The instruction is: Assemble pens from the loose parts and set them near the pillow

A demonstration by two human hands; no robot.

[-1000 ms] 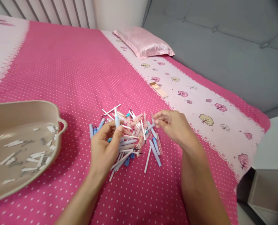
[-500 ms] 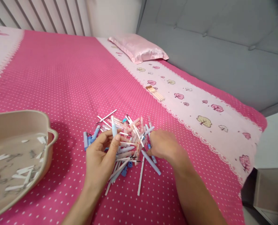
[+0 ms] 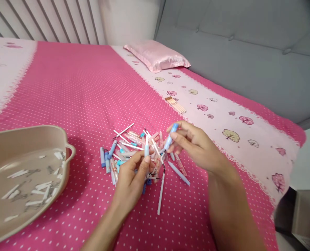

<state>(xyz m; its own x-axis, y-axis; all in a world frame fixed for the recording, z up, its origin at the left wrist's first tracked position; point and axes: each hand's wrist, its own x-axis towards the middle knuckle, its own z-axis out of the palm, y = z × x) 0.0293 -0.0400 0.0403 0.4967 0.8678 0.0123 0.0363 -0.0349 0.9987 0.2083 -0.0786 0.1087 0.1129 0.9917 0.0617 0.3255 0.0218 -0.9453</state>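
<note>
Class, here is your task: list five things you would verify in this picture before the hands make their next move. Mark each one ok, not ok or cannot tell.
1. Left hand grips a pale blue piece, held upright over the pile: ok.
2. Right hand pinches a blue piece, lifted clear of the pile: ok.
3. Pile of parts lies in one heap on the pink bedspread, away from its edge: ok.
4. Beige tray sits on the left hand's side with bare floor among its white pieces: ok.
5. The two held pieces fit each other: cannot tell.
</note>
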